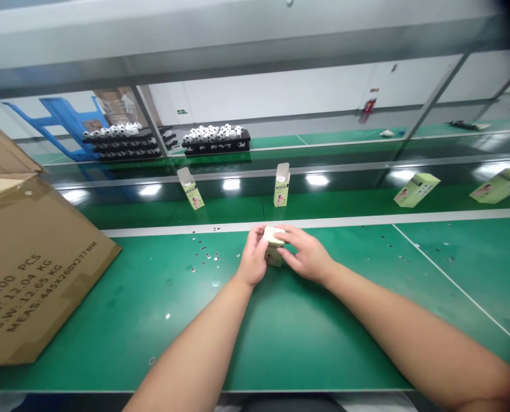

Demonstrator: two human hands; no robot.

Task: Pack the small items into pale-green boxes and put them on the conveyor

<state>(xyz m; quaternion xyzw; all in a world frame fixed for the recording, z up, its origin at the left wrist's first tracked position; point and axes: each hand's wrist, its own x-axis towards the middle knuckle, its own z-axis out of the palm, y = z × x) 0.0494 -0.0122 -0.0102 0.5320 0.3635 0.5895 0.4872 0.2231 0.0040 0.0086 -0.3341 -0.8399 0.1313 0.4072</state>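
Note:
A small pale green and white product box stands on the green table between my hands, its top towards me. My left hand is closed around the box's left side, with the thumb near its top edge. On the other side, my right hand grips the box, fingers on the top and thumb by the front face. My fingers cover much of the box's sides. Beyond it, two similar boxes with raised flaps, one box straight ahead and another box to the left, stand on the green belt.
A large brown carton occupies the left of the table. Two more green boxes, one box and a farther box, are on the belt at right. Black trays of white ball-shaped items stand behind. Small dark and white bits lie scattered about.

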